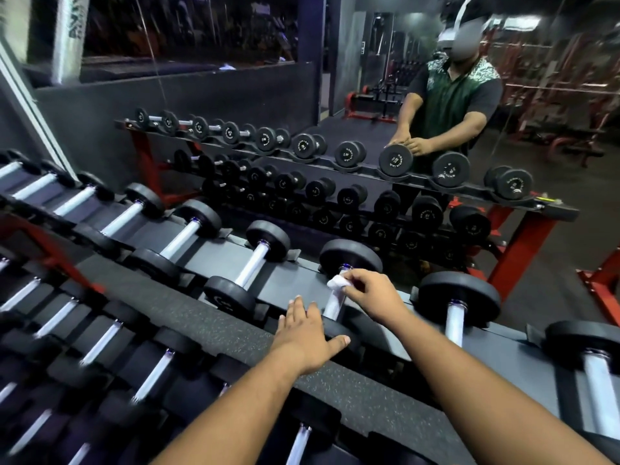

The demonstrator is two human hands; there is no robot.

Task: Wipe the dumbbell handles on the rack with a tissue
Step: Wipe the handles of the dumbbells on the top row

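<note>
The step in hand is the wiping of one handle on the top shelf of the rack (295, 280). The right hand (372, 297) pinches a small white tissue (337, 282) between thumb and fingers and presses it on the far end of the handle (333, 305), just below the far head (350, 256) of this dumbbell. The left hand (307, 333) grasps nothing; it lies flat and open on the near head of the same dumbbell, probably to keep it from rolling.

The dumbbell lies in its cradle across the shelf. Its long axis runs from the person toward the mirror (402, 95), a little leaning to the right in the picture, parallel to the neighbour dumbbells on both sides.

I judge that the tissue is at the start of a stroke, because most of the handle below it is uncovered. The next move calls for sliding the tissue along the axis toward the near head, with the fingers wrapped more around the bar so that the underside is also cleaned. After this, the next dumbbell (458, 307) to the right is waiting
</note>
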